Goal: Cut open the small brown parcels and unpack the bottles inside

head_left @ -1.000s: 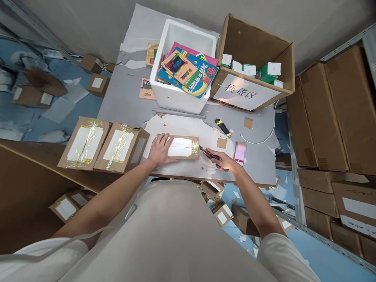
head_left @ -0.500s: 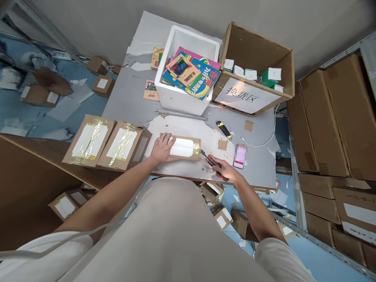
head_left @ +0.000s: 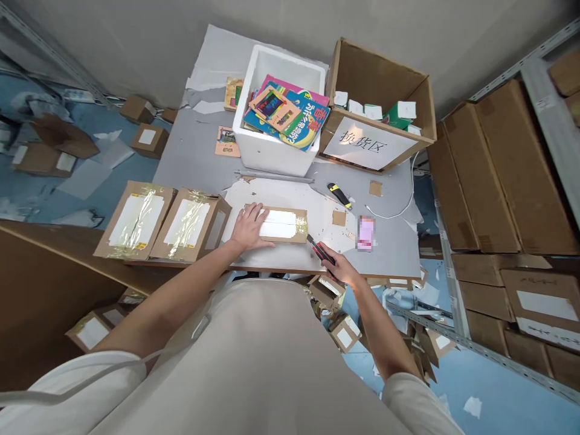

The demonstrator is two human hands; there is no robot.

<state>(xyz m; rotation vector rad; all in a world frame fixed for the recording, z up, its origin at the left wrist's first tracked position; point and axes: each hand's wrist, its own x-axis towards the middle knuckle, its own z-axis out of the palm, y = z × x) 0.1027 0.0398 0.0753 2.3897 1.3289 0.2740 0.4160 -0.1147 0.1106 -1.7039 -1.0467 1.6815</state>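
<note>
My left hand [head_left: 249,227] grips the left end of a small taped cardboard box [head_left: 284,224], fingers over its top and thumb along the near side. The box lies flat on the table with a white label and shiny clear tape at its right end. In my right hand [head_left: 341,267] is a red and black utility knife [head_left: 322,251], its tip pointing up and left, close to the box's right end near the lower corner. I cannot tell whether the blade touches the box. Farther back lies a second, black and yellow utility knife [head_left: 339,196].
Two taped boxes [head_left: 136,219] stand at the table's left. Behind are a white foam box [head_left: 277,154] of books and a large carton [head_left: 376,158] with small boxes. A phone [head_left: 365,234], a white cable [head_left: 395,221] and cardboard scraps lie right. Shelved cartons [head_left: 512,175] rise beyond.
The knife in my right hand has shifted slightly toward me, from beside the box's right end to its lower right corner. My left hand stays on the box. The view has turned a little.
</note>
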